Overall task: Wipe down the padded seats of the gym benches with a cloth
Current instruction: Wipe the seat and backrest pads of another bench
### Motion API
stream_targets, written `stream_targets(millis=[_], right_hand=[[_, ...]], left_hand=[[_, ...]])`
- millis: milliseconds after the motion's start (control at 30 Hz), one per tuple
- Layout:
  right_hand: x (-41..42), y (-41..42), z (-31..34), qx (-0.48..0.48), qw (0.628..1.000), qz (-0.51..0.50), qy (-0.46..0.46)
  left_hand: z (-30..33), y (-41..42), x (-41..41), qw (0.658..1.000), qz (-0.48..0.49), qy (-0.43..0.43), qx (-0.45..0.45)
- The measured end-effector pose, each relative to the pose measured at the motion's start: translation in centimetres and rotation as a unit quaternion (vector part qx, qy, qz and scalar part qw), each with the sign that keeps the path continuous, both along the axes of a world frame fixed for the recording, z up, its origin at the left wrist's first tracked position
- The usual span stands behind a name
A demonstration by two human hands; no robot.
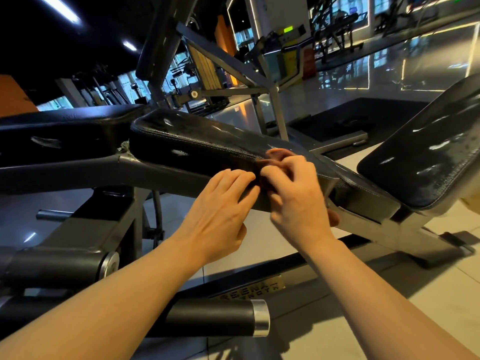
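Observation:
A long black padded bench seat (197, 136) slopes across the middle of the view, its surface shiny with scuffed spots. A second black pad (428, 152) rises at the right. A dark brown cloth (276, 152) is bunched against the near side edge of the long pad, mostly hidden by my fingers. My left hand (223, 203) pinches the cloth from the left with its fingertips. My right hand (298, 196) grips the cloth with curled fingers, right beside the left hand.
The bench's grey steel frame (78, 167) runs under the pads. A black foam roller with a chrome cap (215, 318) juts out below my arms, another (52, 266) at lower left. A third black pad (65, 120) lies far left. Weight machines (207, 61) stand behind on the tiled floor (389, 294).

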State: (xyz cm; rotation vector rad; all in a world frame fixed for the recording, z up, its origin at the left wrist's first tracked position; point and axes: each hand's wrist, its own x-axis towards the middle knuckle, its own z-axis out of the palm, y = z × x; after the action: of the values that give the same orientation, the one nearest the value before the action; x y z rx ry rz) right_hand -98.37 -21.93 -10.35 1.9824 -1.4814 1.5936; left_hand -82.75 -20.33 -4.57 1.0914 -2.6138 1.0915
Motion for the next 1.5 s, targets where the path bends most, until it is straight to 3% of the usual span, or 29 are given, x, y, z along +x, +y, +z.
stream_targets(millis=[100,300,533,633,733,867,933,1000,1133,1233,1333,1500], right_hand=[[-0.7,0.1,-0.3,0.003,0.998,0.015,0.058],[-2.9,0.3,-1.4,0.059,0.997,-0.052,-0.008],[0.2,1.1,1.9,-0.056,0.996,0.053,-0.033],[-1.2,0.1,0.6,-0.069,0.996,0.022,-0.060],[-3.1,-0.3,-1.1,-0.040,0.992,0.006,-0.115],[-5.0,0.0,-4.5,0.018,0.997,-0.076,0.000],[-4.9,0.4,-5.4,0.067,0.991,-0.084,-0.079],[-4.0,0.4,-4.8,0.028,0.986,-0.085,-0.138],[-0.3,0.3,0.3,-0.138,0.983,-0.050,-0.107],[2.2,0.1,3.6,-0.178,0.976,0.023,-0.126],[1.7,-1.3,2.6,-0.126,0.989,0.065,-0.044],[-1.5,-2.7,-1.6,-0.113,0.990,0.004,0.085]], left_hand=[[-0.1,0.1,0.0,1.000,0.002,-0.009,0.006],[0.1,0.1,-0.3,1.000,0.006,-0.003,-0.006],[0.3,0.3,0.0,0.999,0.009,0.043,-0.021],[0.4,0.0,0.0,0.998,0.019,0.040,-0.040],[0.3,-0.1,-0.1,0.998,0.016,0.038,-0.045],[0.3,-0.1,-0.1,0.998,0.015,0.038,-0.038],[0.3,0.0,-0.2,0.999,0.012,0.036,-0.033],[0.2,-0.1,-0.1,0.999,0.011,0.036,-0.026],[0.3,-0.1,0.0,0.999,0.017,0.038,-0.016],[0.4,0.0,0.0,0.998,0.022,0.054,-0.016],[0.9,0.1,0.3,0.993,0.042,0.109,-0.028],[0.8,-0.2,0.4,0.990,0.059,0.120,-0.039]])
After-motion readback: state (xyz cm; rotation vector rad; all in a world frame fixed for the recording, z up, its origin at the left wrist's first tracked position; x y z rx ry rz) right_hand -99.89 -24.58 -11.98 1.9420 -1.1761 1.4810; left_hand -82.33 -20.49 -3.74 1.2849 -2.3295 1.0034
